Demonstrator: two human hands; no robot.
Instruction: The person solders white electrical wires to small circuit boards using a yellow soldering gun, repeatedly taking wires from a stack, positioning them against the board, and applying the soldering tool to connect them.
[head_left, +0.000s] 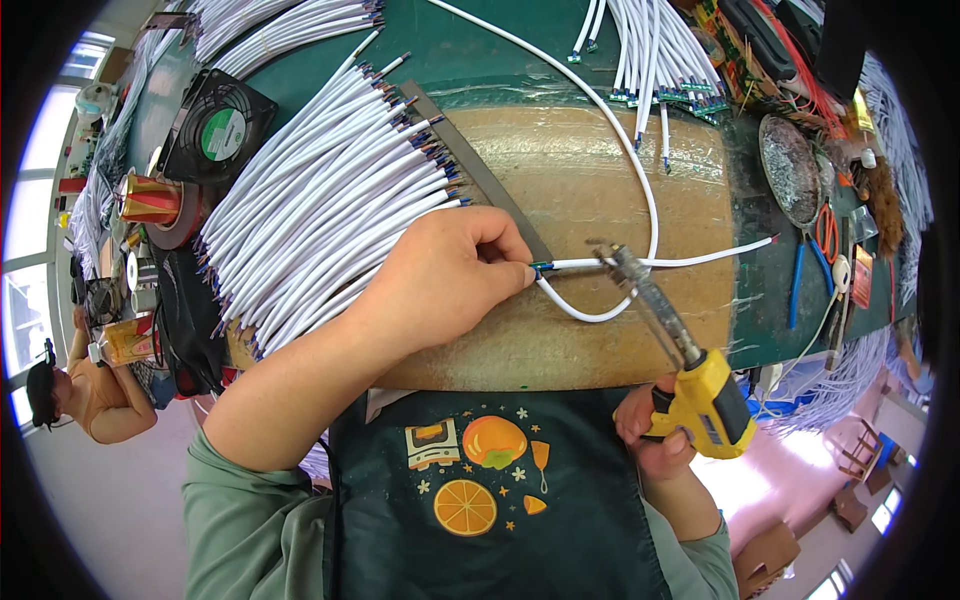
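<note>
My left hand is closed in a pinch on a small green circuit board where white cable ends meet, just right of the dark metal bar. One white cable loops away from it to the back, and another white cable runs right to a bare end. In my right hand is a yellow and black soldering gun, its long metal tip angled up over the cables. The fingers of my right hand wrap round its grip. A large row of white cables lies left of my left hand.
Brown board covers the green worktop. More white cables with small green boards lie at the back. A black fan stands left; a round dish and blue-handled pliers lie right. Another person sits far left.
</note>
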